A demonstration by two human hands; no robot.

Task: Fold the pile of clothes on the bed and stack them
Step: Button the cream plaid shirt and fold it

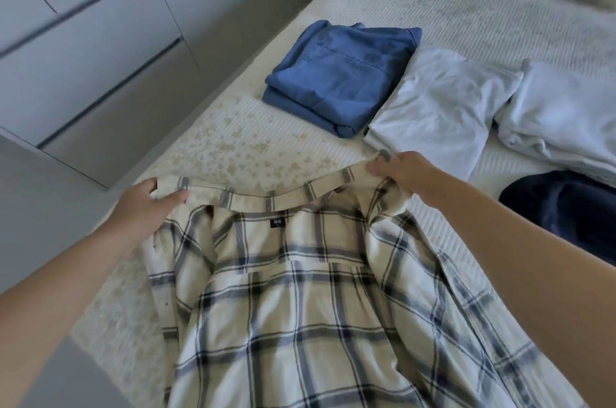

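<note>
A: Where is the plaid shirt held?

B: It is gripped by its collar, spread inside-up over the near part of the bed. One collar end is pinched by the left hand, thumb on top; the other end is grasped by the right hand, fingers curled over the edge. Neither hand is released.

A: Why at the collar ends?

B: Probably so the collar is drawn taut and the body is laid flat and square before any fold is made. The label below the collar is seen facing up, so the inner side is shown.

A: What lies beyond the shirt?

B: Folded blue trousers are set beyond the collar, and a folded white garment is placed just to the right of them, touching or nearly so. Further right of the shirt, loose pale cloth and a dark blue garment are seen, seemingly not yet folded.

A: So how far along?

B: Part is judged done; this shirt is only being laid out.
</note>
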